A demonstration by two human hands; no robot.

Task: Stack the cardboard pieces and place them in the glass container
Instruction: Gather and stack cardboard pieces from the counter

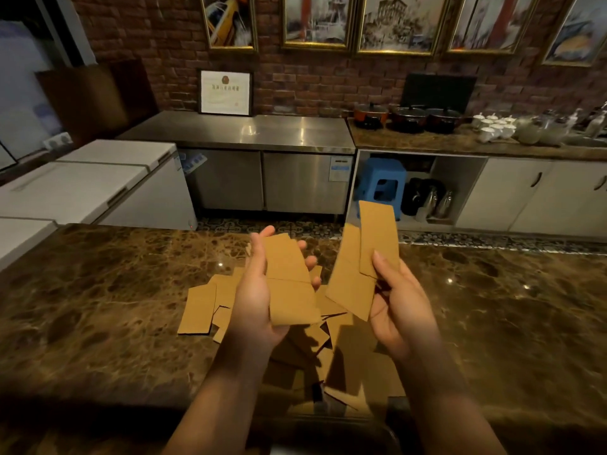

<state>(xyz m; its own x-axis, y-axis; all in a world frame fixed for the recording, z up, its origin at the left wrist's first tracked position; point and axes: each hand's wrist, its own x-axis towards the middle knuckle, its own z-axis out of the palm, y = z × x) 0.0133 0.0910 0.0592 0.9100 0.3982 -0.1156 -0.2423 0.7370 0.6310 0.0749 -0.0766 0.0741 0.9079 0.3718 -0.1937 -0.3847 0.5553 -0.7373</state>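
While both raised above the counter (131, 290): left hand (259, 303) fingers curled round cardboard pieces (289, 284), right hand (400, 310) pinching two more.

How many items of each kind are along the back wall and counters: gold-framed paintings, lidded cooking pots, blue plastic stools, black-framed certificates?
Gold-framed paintings: 5 (the outer two are cut off by the frame edges)
Dark lidded cooking pots: 3
Blue plastic stool: 1
Black-framed certificate: 1
Total: 10

Blue stool (381, 185) under counter, pots (407, 118) above
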